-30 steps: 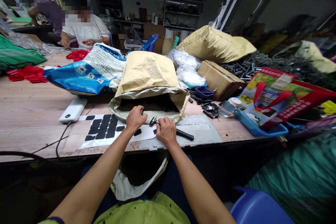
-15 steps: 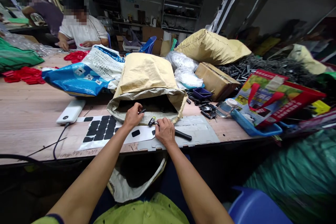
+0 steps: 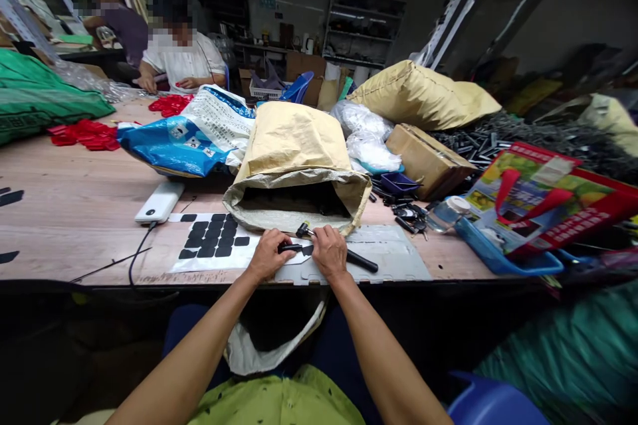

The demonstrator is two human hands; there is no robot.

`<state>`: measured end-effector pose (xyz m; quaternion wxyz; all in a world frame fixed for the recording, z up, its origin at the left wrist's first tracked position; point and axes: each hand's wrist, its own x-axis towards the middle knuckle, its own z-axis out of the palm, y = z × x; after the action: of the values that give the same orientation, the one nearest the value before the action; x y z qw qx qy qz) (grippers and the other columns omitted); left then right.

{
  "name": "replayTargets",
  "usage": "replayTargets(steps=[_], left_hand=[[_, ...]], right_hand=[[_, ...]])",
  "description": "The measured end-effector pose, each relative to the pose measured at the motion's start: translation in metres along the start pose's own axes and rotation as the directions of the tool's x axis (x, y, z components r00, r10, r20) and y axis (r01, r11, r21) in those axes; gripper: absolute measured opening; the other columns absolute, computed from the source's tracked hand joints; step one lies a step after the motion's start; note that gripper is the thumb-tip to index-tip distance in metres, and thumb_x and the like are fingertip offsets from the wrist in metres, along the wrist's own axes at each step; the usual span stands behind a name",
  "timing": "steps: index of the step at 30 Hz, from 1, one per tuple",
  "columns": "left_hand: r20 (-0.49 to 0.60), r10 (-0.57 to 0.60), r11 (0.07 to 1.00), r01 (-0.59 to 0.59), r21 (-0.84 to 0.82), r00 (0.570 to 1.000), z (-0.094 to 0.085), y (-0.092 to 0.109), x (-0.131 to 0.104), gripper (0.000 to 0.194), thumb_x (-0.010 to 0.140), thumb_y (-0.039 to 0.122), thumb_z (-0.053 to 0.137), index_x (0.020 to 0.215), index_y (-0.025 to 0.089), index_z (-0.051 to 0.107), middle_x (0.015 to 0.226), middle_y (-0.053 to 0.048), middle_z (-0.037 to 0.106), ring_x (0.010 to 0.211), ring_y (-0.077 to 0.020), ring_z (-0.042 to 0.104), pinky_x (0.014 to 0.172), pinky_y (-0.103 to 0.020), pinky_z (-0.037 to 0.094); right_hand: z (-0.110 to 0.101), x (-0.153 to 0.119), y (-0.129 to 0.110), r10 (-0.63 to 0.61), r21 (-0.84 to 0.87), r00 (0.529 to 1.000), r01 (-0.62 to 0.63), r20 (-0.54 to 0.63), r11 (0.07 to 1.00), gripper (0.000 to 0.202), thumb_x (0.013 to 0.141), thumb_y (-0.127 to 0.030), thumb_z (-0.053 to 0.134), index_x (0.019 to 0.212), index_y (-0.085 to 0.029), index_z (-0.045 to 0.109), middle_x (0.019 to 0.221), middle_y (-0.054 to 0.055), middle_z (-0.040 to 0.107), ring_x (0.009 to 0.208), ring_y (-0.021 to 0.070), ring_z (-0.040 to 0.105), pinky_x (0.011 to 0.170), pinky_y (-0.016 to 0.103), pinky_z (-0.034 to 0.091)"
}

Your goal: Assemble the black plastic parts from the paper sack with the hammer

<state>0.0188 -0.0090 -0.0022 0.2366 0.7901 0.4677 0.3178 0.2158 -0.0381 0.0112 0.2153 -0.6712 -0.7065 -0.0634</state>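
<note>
My left hand (image 3: 272, 254) pinches a small black piece (image 3: 289, 248) over the front of the table. Close beside it, my right hand (image 3: 329, 252) is wrapped round a small hammer (image 3: 363, 261), its head pointing left and its black grip sticking out to the right. Behind both hands, the open mouth of a yellow sack (image 3: 299, 139) faces me; its inside is dark. A white sheet with black rounded patches (image 3: 212, 236) lies left of my left hand. Beneath my right hand is a grey plate (image 3: 389, 255).
A white power bank (image 3: 159, 204) with a cable lies at left, below a blue and white bag (image 3: 194, 136). To the right stand a clear jar (image 3: 448, 214), a blue tray (image 3: 498, 254) and a cardboard box (image 3: 428, 156). Two people sit at the far left.
My left hand has come back from the sack's mouth to the table beside my right hand, with the black piece in it. The right hand still grips the hammer. The view has shifted left.
</note>
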Motion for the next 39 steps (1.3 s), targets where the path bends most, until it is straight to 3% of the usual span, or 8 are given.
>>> replayTargets(steps=[5, 10, 16, 20, 26, 33, 39], left_hand=[[0.011, -0.017, 1.000, 0.017, -0.002, 1.000, 0.003, -0.003, 0.001, 0.015, 0.075, 0.027, 0.077, 0.088, 0.020, 0.070, 0.090, -0.003, 0.067, 0.094, -0.0227, 0.054, 0.085, -0.035, 0.043], [-0.003, -0.032, 0.999, 0.032, -0.014, 0.999, 0.005, -0.003, 0.000, 0.016, 0.074, 0.024, 0.077, 0.089, 0.020, 0.071, 0.090, -0.003, 0.067, 0.092, -0.0222, 0.053, 0.084, -0.035, 0.043], [-0.016, -0.033, 0.999, 0.033, -0.021, 0.999, 0.006, -0.005, 0.000, 0.016, 0.074, 0.024, 0.078, 0.088, 0.021, 0.071, 0.090, -0.003, 0.066, 0.093, -0.0223, 0.052, 0.084, -0.034, 0.042], [0.005, -0.033, 0.999, 0.034, -0.038, 0.999, 0.006, -0.007, 0.001, 0.018, 0.074, 0.024, 0.080, 0.090, 0.021, 0.071, 0.091, -0.003, 0.066, 0.094, -0.0224, 0.052, 0.085, -0.034, 0.042], [0.014, -0.040, 0.999, 0.040, -0.005, 0.999, 0.005, -0.007, 0.002, 0.018, 0.074, 0.028, 0.080, 0.084, 0.019, 0.068, 0.088, -0.004, 0.063, 0.091, -0.0226, 0.052, 0.081, -0.034, 0.042], [0.009, -0.037, 0.998, 0.037, -0.046, 0.999, 0.001, -0.002, 0.000, 0.017, 0.071, 0.016, 0.074, 0.086, 0.020, 0.068, 0.089, -0.003, 0.066, 0.092, -0.0226, 0.052, 0.084, -0.035, 0.043], [0.020, -0.034, 0.998, 0.035, -0.046, 0.999, 0.000, -0.003, 0.000, 0.016, 0.072, 0.016, 0.072, 0.086, 0.020, 0.068, 0.090, -0.003, 0.066, 0.093, -0.0232, 0.052, 0.085, -0.036, 0.044]], right_hand=[[-0.024, -0.008, -0.003, -0.091, 0.110, 0.994, 0.096, -0.055, 0.989, 0.028, 0.102, -0.024, 0.044, 0.119, -0.021, 0.066, 0.102, 0.008, 0.066, 0.097, 0.0219, 0.056, 0.087, 0.030, 0.040], [-0.037, -0.022, -0.011, -0.068, 0.197, 0.992, 0.089, -0.109, 0.976, 0.035, 0.102, -0.020, 0.042, 0.129, -0.021, 0.064, 0.105, 0.008, 0.067, 0.098, 0.0199, 0.060, 0.088, 0.027, 0.044], [-0.034, -0.033, -0.015, -0.074, 0.195, 0.996, 0.080, -0.040, 0.978, 0.033, 0.098, -0.017, 0.049, 0.124, -0.024, 0.068, 0.093, 0.004, 0.067, 0.092, 0.0186, 0.061, 0.080, 0.024, 0.045], [-0.037, -0.026, -0.024, -0.076, 0.233, 0.994, 0.092, -0.077, 0.968, 0.032, 0.099, -0.019, 0.049, 0.125, -0.023, 0.068, 0.095, 0.005, 0.067, 0.094, 0.0189, 0.060, 0.084, 0.025, 0.044], [-0.031, -0.022, -0.034, -0.183, 0.179, 0.983, 0.182, -0.014, 0.967, 0.032, 0.099, -0.018, 0.050, 0.123, -0.026, 0.068, 0.094, 0.005, 0.066, 0.093, 0.0193, 0.058, 0.084, 0.026, 0.043], [-0.027, -0.005, -0.014, -0.069, 0.136, 0.996, 0.076, -0.059, 0.988, 0.029, 0.099, -0.023, 0.050, 0.121, -0.026, 0.068, 0.098, 0.005, 0.067, 0.094, 0.0199, 0.057, 0.083, 0.027, 0.041], [-0.007, 0.012, 0.006, -0.074, 0.036, 0.997, 0.074, -0.019, 0.997, 0.026, 0.097, -0.020, 0.054, 0.115, -0.025, 0.072, 0.095, 0.006, 0.066, 0.091, 0.0211, 0.054, 0.082, 0.029, 0.038]])
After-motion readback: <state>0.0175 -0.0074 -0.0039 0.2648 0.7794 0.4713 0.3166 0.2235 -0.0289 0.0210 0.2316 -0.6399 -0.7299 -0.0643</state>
